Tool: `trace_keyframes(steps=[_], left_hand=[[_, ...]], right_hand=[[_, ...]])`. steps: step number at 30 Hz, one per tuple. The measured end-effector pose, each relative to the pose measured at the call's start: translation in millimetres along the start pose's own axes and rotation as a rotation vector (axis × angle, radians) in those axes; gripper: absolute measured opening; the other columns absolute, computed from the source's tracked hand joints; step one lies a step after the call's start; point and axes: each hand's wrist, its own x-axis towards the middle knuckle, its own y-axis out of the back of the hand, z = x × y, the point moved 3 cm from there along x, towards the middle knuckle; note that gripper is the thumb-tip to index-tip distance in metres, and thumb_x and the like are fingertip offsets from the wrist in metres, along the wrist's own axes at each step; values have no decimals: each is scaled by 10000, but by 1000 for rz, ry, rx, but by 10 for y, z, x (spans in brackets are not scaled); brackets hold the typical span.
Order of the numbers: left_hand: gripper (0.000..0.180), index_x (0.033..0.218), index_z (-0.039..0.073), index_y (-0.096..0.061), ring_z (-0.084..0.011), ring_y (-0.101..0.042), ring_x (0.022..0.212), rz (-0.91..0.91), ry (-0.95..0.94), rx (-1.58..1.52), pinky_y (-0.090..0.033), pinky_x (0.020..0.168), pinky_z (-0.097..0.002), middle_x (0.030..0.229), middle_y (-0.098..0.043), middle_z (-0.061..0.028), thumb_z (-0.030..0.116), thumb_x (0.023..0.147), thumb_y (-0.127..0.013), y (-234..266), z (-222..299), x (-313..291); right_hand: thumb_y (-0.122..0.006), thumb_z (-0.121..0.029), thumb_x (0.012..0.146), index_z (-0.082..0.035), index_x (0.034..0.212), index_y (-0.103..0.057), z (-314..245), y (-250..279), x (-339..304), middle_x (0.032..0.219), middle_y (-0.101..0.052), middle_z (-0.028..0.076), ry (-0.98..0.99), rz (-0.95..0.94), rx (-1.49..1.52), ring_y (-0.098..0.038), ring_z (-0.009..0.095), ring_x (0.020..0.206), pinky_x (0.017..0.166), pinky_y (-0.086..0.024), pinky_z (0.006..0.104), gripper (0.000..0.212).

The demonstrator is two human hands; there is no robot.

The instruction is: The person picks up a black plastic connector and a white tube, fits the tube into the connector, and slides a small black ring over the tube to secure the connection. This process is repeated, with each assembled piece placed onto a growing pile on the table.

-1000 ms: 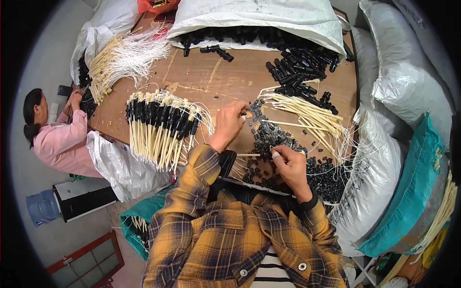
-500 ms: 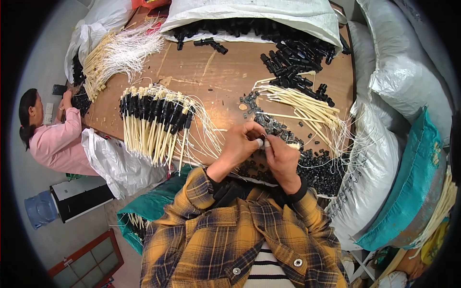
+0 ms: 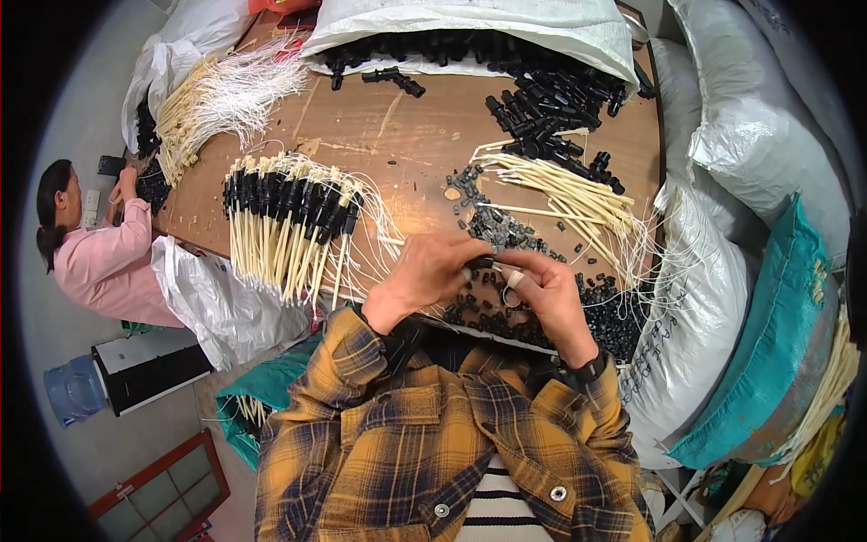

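In front of my chest, my left hand (image 3: 432, 271) and my right hand (image 3: 551, 298) meet fingertip to fingertip over the table edge. A small black tubular piece (image 3: 482, 263) is pinched between them, mostly hidden by the fingers. A pale wrap (image 3: 513, 276) covers a fingertip of my right hand. Just left of my left hand shows a short cream stick end (image 3: 390, 241); I cannot tell whether the hand holds it. Beneath and beyond the hands lie many small dark plastic bits (image 3: 506, 230). Left of them is a row of cream sticks with black sleeves (image 3: 289, 212) and white cords.
Bare cream sticks (image 3: 578, 200) with cords lie right of centre on the brown table (image 3: 379, 126). Behind them black tubular parts (image 3: 551, 113) spill from a white sack (image 3: 479, 27). Stuffed sacks (image 3: 750, 117) line the right side. A co-worker in pink (image 3: 113, 266) sits at far left.
My hands have turned and moved slightly apart at the wrists, the right one shifting right. The black piece between the fingertips now shows more. The view has shifted slightly.
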Motion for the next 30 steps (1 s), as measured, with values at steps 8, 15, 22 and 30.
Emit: trace_keyframes(steps=[8, 15, 22, 30], left_hand=[[360, 975, 69, -643, -291, -646, 787, 25, 111, 7, -512, 656, -363, 849, -661, -110, -32, 630, -644, 6, 47, -88], [240, 859, 95, -631, -285, -610, 686, 163, 27, 236, -455, 565, -379, 746, -618, -77, 6, 636, -615, 142, 161, -228], [194, 848, 82, -641, -260, -552, 966, 702, 192, 790, -353, 888, -441, 928, -632, -61, 110, 658, -666, 1321, -439, -628], [518, 1188, 61, -565, -315, -461, 1188, 444, 156, 492, -365, 985, -469, 1231, -541, -137, 128, 678, -626, 895, -588, 112]], right_hand=[[-686, -140, 765, -160, 1025, -689, -215, -239, -85, 613, -584, 40, 780, 218, -951, -571, 217, 494, 480, -457, 337, 260], [-765, -151, 724, -45, 800, -588, -315, -421, 114, 693, -602, 112, 318, 147, -813, -603, 255, 603, 540, -459, 335, 220], [-702, -28, 732, 2, 840, -661, -499, -132, 195, 902, -646, 122, 671, 415, -726, -610, 280, 774, 682, -486, 345, 119], [-741, -174, 736, -52, 1030, -657, -179, -235, 233, 1003, -645, 110, 591, 47, -1060, -627, 294, 844, 720, -489, 385, 329]])
